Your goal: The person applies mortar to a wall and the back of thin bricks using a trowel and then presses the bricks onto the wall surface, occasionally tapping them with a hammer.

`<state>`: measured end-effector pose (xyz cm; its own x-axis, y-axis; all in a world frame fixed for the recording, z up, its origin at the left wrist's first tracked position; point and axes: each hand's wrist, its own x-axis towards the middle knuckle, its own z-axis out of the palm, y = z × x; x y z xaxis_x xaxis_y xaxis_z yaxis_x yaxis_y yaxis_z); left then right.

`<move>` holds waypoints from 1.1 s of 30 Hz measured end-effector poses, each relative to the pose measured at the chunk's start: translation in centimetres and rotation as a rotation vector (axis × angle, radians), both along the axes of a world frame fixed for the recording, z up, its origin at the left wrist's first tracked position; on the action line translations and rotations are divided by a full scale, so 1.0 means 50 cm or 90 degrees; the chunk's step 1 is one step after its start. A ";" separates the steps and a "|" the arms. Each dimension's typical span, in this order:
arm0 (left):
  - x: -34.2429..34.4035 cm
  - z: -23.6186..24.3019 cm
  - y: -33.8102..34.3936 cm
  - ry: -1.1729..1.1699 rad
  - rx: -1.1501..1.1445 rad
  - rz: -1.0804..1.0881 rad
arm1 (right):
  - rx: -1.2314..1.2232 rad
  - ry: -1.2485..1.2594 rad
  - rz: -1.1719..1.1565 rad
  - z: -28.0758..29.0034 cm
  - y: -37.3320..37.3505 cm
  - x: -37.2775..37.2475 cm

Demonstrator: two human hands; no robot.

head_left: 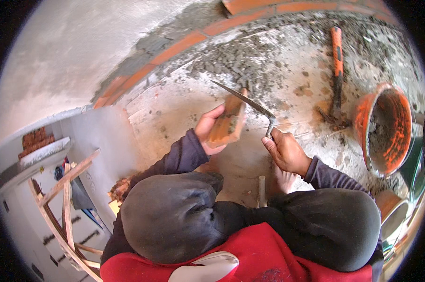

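An orange hollow brick (226,126) with grey mortar on its face is held tilted in my left hand (207,127), fingers closed on its left side. My right hand (285,152) grips the handle of a trowel (247,102), whose narrow blade points up and left across the top of the brick. Loose grey mortar (236,66) lies on the dusty floor (156,108) beyond both hands. My bent knees are below them, with a bare foot under my right hand.
A hammer (337,66) lies at right beside an orange bucket (363,131) with grey residue; another container (393,211) is below it. A low brick course (184,44) edges the plastered surface at top. Wooden framing (64,202) stands at left, and a short upright pipe (262,190) sits between my knees.
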<state>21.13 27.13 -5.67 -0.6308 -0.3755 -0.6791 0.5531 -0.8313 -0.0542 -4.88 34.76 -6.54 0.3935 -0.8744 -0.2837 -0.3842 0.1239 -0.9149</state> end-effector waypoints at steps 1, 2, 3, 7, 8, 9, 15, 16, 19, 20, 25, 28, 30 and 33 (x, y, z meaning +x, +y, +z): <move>-0.025 -0.009 -0.005 -0.001 0.009 0.001 | 0.031 0.017 -0.007 -0.021 0.004 -0.004; -0.033 -0.017 0.000 0.022 -0.014 0.028 | 0.022 0.024 -0.029 -0.038 0.003 -0.005; -0.032 -0.016 0.001 0.029 -0.037 0.036 | 0.012 0.032 -0.053 -0.054 0.000 -0.010; -0.006 -0.021 0.014 0.102 -0.057 0.032 | -0.023 0.019 -0.066 -0.021 -0.006 -0.028; 0.002 -0.022 0.013 0.115 -0.055 0.019 | -0.030 0.003 -0.046 -0.001 -0.003 -0.040; 0.006 -0.026 0.011 0.128 -0.053 0.005 | -0.075 -0.009 0.004 0.004 0.008 -0.051; 0.045 -0.058 -0.001 0.098 -0.107 -0.003 | -0.221 -0.107 0.188 0.002 0.039 -0.034; 0.043 -0.061 -0.001 0.116 -0.131 0.001 | -0.224 -0.075 0.182 -0.001 0.039 -0.032; 0.029 -0.034 0.000 -0.025 -0.109 -0.003 | -0.212 -0.007 0.163 -0.006 0.037 -0.037; 0.002 -0.004 0.002 -0.121 -0.073 0.004 | -0.199 -0.002 0.155 -0.006 0.039 -0.052; 0.011 -0.022 0.029 -0.511 -0.290 -0.068 | -0.099 -0.056 0.052 0.019 0.028 -0.073; 0.005 -0.008 0.024 -0.503 -0.406 -0.028 | -0.048 -0.066 0.013 0.020 0.032 -0.064; 0.002 -0.003 0.017 -0.473 -0.486 0.009 | -0.029 -0.087 0.008 0.038 0.020 -0.051; -0.023 0.039 -0.006 -0.419 -0.576 0.055 | -0.054 -0.072 0.001 0.064 0.001 -0.035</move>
<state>20.00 26.82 -3.72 -0.1982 -0.9244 -0.3259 0.3088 -0.3745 0.8743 -6.61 34.81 -3.35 0.4200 -0.8929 -0.1626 -0.2779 0.0441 -0.9596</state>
